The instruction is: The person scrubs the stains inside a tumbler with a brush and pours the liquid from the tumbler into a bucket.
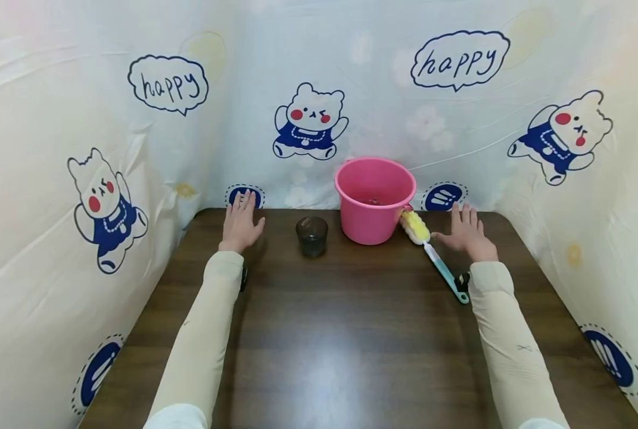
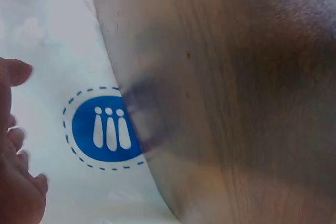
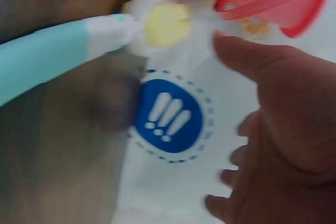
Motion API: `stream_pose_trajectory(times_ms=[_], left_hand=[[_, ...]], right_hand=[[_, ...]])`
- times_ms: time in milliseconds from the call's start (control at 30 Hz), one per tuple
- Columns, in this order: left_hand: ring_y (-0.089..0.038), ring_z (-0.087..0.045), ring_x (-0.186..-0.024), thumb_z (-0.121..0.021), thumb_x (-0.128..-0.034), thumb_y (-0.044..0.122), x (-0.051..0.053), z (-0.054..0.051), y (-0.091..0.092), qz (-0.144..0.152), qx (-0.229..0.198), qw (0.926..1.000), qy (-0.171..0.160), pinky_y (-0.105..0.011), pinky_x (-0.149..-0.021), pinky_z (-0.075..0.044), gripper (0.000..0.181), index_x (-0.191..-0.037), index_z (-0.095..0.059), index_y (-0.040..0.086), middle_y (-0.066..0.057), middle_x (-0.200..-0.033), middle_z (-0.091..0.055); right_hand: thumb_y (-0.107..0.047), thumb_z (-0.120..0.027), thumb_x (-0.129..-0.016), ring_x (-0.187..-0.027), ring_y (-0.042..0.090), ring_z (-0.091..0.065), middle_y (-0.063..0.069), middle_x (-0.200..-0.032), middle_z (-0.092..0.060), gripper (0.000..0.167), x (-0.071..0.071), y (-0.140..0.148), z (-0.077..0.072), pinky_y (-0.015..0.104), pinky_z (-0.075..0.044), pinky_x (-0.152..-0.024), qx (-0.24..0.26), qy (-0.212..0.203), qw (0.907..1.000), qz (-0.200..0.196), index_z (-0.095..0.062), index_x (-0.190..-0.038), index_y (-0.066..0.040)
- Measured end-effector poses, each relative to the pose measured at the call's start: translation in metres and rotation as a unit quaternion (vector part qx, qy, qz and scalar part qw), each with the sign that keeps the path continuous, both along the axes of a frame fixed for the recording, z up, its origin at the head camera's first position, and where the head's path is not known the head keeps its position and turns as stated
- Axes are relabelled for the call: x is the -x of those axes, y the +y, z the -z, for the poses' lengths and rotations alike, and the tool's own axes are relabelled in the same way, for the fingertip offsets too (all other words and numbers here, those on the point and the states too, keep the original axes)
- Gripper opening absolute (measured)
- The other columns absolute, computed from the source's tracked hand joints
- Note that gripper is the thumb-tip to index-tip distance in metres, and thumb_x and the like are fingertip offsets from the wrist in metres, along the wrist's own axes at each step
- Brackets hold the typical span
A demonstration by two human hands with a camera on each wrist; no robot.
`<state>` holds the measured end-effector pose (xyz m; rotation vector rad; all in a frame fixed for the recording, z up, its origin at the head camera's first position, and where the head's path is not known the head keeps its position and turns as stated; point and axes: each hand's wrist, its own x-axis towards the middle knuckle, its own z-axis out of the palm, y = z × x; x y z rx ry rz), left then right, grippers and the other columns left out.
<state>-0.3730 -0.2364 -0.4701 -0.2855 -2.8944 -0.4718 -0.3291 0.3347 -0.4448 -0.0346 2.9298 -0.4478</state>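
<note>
My left hand (image 1: 240,223) is stretched out near the table's back left edge, fingers extended, holding nothing; the left wrist view shows part of that hand (image 2: 18,150) at its left side. My right hand (image 1: 467,233) reaches toward the back right, fingers spread and empty. Just left of it lies a brush with a yellow and white head (image 1: 416,227) and a teal handle (image 1: 443,267), the head against a pink bucket (image 1: 369,217). In the right wrist view the brush handle (image 3: 47,51) and my hand (image 3: 294,124) are apart. A dark glass cup (image 1: 312,237) stands left of the bucket.
The brown wooden table (image 1: 329,333) has a patterned cloth (image 1: 377,71) hanging behind it and along both sides. Something small and reddish-brown, unclear, lies inside the bucket. The bucket stands near the table's back edge.
</note>
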Motion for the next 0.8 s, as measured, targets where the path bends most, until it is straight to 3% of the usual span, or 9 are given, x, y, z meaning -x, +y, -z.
stream_pose_trajectory(times_ms=[67, 167, 333, 433, 500, 567, 700, 800], left_hand=[[-0.043, -0.025, -0.151, -0.053, -0.1031, 0.03, -0.003, 0.003, 0.004, 0.009, -0.021, 0.9996, -0.015, -0.059, -0.123, -0.021, 0.071, -0.16, -0.024, -0.002, -0.024, -0.163, -0.03], [-0.045, -0.044, -0.138, -0.058, -0.1016, 0.026, -0.01, 0.01, 0.013, 0.027, -0.083, 0.9943, -0.062, -0.058, -0.114, -0.038, 0.066, -0.156, -0.033, -0.004, -0.027, -0.151, -0.046], [-0.043, -0.05, -0.135, -0.072, -0.0948, 0.026, -0.022, 0.018, 0.036, 0.071, -0.186, 0.9668, -0.16, -0.056, -0.11, -0.043, 0.073, -0.153, -0.038, -0.004, -0.027, -0.146, -0.052], [-0.043, -0.047, -0.138, -0.079, -0.089, 0.029, -0.027, 0.021, 0.051, 0.091, -0.218, 0.9529, -0.19, -0.056, -0.112, -0.041, 0.083, -0.153, -0.037, -0.004, -0.027, -0.148, -0.05], [-0.042, -0.046, -0.138, -0.083, -0.0853, 0.03, -0.028, 0.025, 0.061, 0.094, -0.235, 0.9477, -0.194, -0.055, -0.113, -0.04, 0.088, -0.152, -0.037, -0.004, -0.027, -0.148, -0.05], [-0.041, -0.047, -0.137, -0.086, -0.0816, 0.03, -0.03, 0.028, 0.069, 0.091, -0.25, 0.9443, -0.194, -0.054, -0.113, -0.041, 0.092, -0.152, -0.038, -0.004, -0.027, -0.148, -0.05], [-0.039, -0.05, -0.135, -0.091, -0.0763, 0.029, -0.029, 0.034, 0.081, 0.082, -0.284, 0.936, -0.191, -0.052, -0.113, -0.042, 0.095, -0.15, -0.039, -0.003, -0.025, -0.146, -0.051], [-0.038, -0.05, -0.135, -0.092, -0.0744, 0.028, -0.029, 0.038, 0.089, 0.079, -0.316, 0.9246, -0.196, -0.052, -0.113, -0.042, 0.095, -0.149, -0.041, -0.001, -0.023, -0.146, -0.051]], right_hand=[[-0.053, -0.057, -0.099, -0.147, 0.06, 0.004, 0.038, -0.16, 0.014, 0.107, -0.007, -0.002, -0.006, 0.071, -0.009, -0.118, -0.002, -0.021, 0.9998, 0.0, 0.01, -0.158, 0.006], [-0.045, -0.061, -0.099, -0.144, 0.061, -0.015, 0.042, -0.159, -0.008, 0.099, -0.018, -0.006, -0.011, 0.071, -0.022, -0.115, 0.0, -0.055, 0.9984, -0.012, -0.004, -0.158, 0.011], [-0.034, -0.065, -0.098, -0.133, 0.056, -0.043, 0.042, -0.144, -0.041, 0.079, -0.036, -0.011, -0.005, 0.066, -0.039, -0.108, 0.008, -0.098, 0.9943, -0.041, -0.032, -0.147, 0.018], [-0.031, -0.068, -0.096, -0.105, 0.044, -0.059, 0.033, -0.114, -0.06, 0.057, -0.042, -0.013, 0.005, 0.055, -0.051, -0.091, 0.003, -0.106, 0.9936, -0.04, -0.051, -0.124, 0.016], [-0.03, -0.07, -0.095, -0.086, 0.033, -0.058, 0.021, -0.093, -0.059, 0.042, -0.045, -0.014, 0.012, 0.044, -0.051, -0.076, 0.003, -0.109, 0.9936, -0.03, -0.056, -0.105, 0.009], [-0.03, -0.07, -0.094, -0.077, 0.027, -0.054, 0.012, -0.083, -0.054, 0.035, -0.047, -0.016, 0.018, 0.037, -0.047, -0.067, 0.006, -0.115, 0.9933, -0.011, -0.056, -0.094, 0.002], [-0.03, -0.071, -0.093, -0.072, 0.025, -0.053, 0.01, -0.079, -0.053, 0.033, -0.049, -0.019, 0.028, 0.032, -0.044, -0.062, 0.015, -0.12, 0.9924, 0.021, -0.058, -0.091, 0.0], [-0.03, -0.073, -0.092, -0.073, 0.025, -0.053, 0.01, -0.08, -0.055, 0.034, -0.047, -0.019, 0.035, 0.033, -0.044, -0.062, 0.012, -0.121, 0.9923, 0.024, -0.059, -0.093, 0.001]])
